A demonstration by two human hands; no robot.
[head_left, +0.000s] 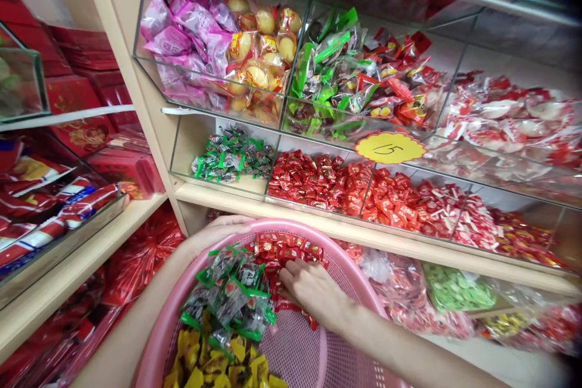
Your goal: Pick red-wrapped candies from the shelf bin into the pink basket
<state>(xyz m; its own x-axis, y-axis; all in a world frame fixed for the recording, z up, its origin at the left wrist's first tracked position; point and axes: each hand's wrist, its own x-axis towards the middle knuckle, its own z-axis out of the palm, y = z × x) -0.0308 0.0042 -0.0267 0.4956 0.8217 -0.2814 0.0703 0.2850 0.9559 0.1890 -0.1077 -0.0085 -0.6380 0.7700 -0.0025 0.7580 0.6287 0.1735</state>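
A round pink plastic basket (342, 267) with a perforated bottom is at the bottom centre. It holds green-and-clear wrapped candies (236, 297) at the left, yellow wrapped candies (218, 364) nearer me and red wrapped candies (284, 247) at the far side. My left hand (222, 231) lies at the basket's far left rim, its fingers partly hidden by the rim. Inside the basket, my right hand (304, 285) rests on the red candies with fingers curled down; what its fingertips hold, if anything, is hidden.
Beyond the basket, a wooden shelf (291, 212) carries clear bins of red and green candies (234, 154). Above are bins of larger wrapped sweets and a yellow tag (390, 147) reading 15. Red packages fill shelves at left; bagged candies (459, 288) lie below the shelf at right.
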